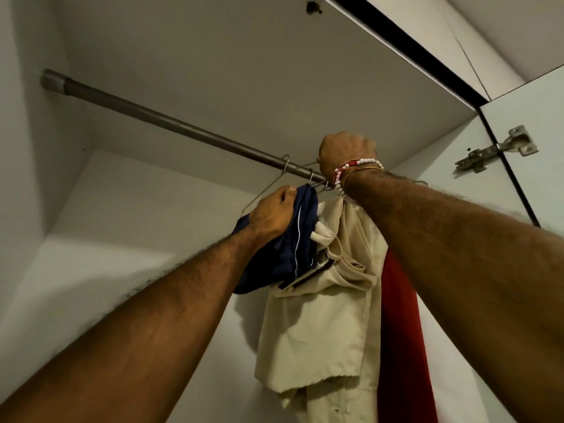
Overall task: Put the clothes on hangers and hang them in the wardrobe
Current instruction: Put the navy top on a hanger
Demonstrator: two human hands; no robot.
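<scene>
I look up into the white wardrobe at its dark metal rail (158,117). Three wire hanger hooks (310,175) sit on the rail near its right end. A navy blue garment (293,239) with a thin white stripe hangs from one hanger, and my left hand (271,213) grips its upper edge. Beside it hang a cream garment (329,315) and a red one (399,331). My right hand (346,151), with bead bracelets at the wrist, is curled into a fist at the rail; what it holds is hidden.
The wardrobe's top panel (244,71) lies close above the rail. The left side wall (27,178) and back wall (152,224) enclose the space. An open door with a metal hinge (497,151) stands at the right.
</scene>
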